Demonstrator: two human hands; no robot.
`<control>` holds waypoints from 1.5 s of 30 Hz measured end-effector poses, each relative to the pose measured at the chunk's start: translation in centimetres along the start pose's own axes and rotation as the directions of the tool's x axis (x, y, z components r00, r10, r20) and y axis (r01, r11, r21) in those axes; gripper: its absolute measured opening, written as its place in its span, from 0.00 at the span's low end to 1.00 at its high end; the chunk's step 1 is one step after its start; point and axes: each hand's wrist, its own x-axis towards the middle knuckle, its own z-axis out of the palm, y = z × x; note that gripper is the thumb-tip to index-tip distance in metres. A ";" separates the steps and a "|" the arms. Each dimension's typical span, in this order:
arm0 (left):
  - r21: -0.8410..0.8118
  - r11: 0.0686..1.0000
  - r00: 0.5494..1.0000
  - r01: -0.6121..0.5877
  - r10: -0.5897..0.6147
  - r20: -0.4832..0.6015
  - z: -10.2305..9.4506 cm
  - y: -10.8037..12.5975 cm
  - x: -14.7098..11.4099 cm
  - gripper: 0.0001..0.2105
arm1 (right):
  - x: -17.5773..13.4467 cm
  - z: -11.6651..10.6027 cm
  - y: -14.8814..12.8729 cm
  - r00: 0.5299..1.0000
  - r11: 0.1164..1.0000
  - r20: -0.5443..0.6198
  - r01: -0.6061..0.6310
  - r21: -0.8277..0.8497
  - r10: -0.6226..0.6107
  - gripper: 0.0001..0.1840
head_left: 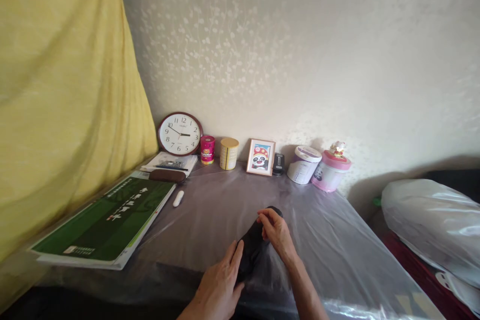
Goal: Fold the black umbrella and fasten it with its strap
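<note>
A long black fabric bundle (252, 250), shaped like a folded umbrella, lies slantwise on the table near its front. My left hand (221, 280) holds the lower left side of it, fingers along the fabric and thumb lower down. At the far end my right hand (275, 235) is closed in a pinch, thumb and forefinger meeting at the bundle's edge. Any small strap or flap between those fingertips is too small to make out. The near end of the bundle fades into dark shadow at the table edge.
Plastic sheeting covers the table (322, 240). On the left lie a green book (108, 220), a brown case (167, 175) and a white oblong object (178, 198). Along the wall stand a clock (180, 133), tins (229, 154), a picture frame (260, 157) and lidded tubs (303, 165).
</note>
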 end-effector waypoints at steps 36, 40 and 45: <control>0.056 0.996 0.996 -0.076 0.078 -0.043 1.5 -1.4 -0.2 0.37 | -4.0 -2.9 1.1 0.977 0.993 0.192 0.075 0.094 -0.092 0.09; -0.005 0.998 0.997 -0.056 0.055 -0.061 1.1 -1.5 -0.1 0.34 | -5.6 -5.6 1.0 0.939 0.980 0.341 -0.099 0.175 0.034 0.10; -0.221 0.965 0.984 -0.138 0.109 -0.137 0.1 -2.6 0.4 0.32 | -5.5 -7.9 2.7 0.990 0.969 0.071 -0.134 0.206 0.122 0.16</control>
